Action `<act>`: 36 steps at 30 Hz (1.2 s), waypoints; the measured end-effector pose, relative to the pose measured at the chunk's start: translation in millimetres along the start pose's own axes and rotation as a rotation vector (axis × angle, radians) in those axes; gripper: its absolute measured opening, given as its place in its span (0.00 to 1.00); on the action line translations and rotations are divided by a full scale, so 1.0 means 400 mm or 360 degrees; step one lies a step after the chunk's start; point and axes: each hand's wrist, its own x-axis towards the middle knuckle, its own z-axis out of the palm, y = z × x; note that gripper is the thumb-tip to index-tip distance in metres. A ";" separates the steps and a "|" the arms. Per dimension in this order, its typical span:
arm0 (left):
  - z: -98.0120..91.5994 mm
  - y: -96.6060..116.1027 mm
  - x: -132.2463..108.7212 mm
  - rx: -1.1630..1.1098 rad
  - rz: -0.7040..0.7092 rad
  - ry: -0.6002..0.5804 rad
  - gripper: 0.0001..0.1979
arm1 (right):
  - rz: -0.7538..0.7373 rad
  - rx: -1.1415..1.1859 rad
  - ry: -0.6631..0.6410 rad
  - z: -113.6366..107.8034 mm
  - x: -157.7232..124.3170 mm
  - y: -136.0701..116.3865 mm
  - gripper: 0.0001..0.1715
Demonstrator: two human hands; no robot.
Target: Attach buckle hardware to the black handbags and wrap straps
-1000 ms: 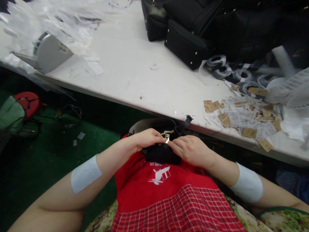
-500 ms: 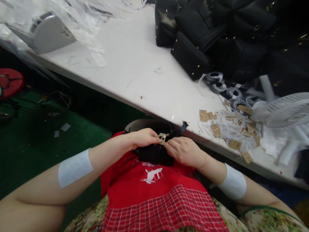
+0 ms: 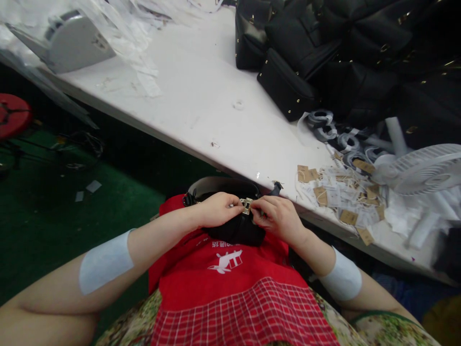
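White worktop [image 3: 194, 91] crosses the room, with black bags [image 3: 298, 43] heaped toward its far right. Near its closer edge, a dark handbag [image 3: 248, 234] rests against the red apron [image 3: 259, 274]. Left hand [image 3: 223, 209] and right hand [image 3: 279, 218] pinch a gold clasp [image 3: 247, 205] from either side. Working that clasp seems the step in hand; the next move likely calls for steady fingertips. Blur hides whether it is fastened.

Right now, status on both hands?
Left hand, right hand on rectangular gold metal clasp. Black bag against red cloth apron. White table just beyond; nothing seen blocking clasp.
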 end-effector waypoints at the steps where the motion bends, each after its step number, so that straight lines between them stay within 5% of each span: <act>1: 0.004 0.005 -0.002 0.0079 0.0066 0.0036 0.13 | 0.0030 0.0004 0.0039 0.001 0.000 0.004 0.08; 6: 0.030 0.018 -0.018 0.0345 0.0209 0.0288 0.08 | 0.0117 0.0065 0.0144 -0.003 0.006 0.015 0.08; 11: 0.053 0.032 -0.021 0.0370 0.0170 0.0519 0.18 | 0.0007 0.0058 0.0211 -0.015 0.016 0.007 0.08; 16: 0.066 0.054 -0.010 0.0681 0.0089 0.0505 0.05 | -0.0025 0.0016 0.0257 -0.013 0.021 -0.001 0.08; 21: 0.070 0.051 -0.012 0.0796 0.0179 0.0465 0.04 | 0.0035 0.0007 0.0277 0.009 0.010 -0.010 0.09; 30: 0.084 0.054 -0.009 0.1097 -0.0058 0.0496 0.05 | 0.0030 -0.0139 0.0304 0.020 0.017 -0.033 0.10; 34: 0.094 0.036 -0.005 0.1129 -0.0055 0.0532 0.07 | 0.0411 0.0142 0.0350 0.026 0.010 -0.063 0.04; 36: 0.101 0.019 -0.004 0.1009 -0.0060 0.0602 0.05 | 0.0689 0.0426 0.0319 0.038 0.000 -0.080 0.17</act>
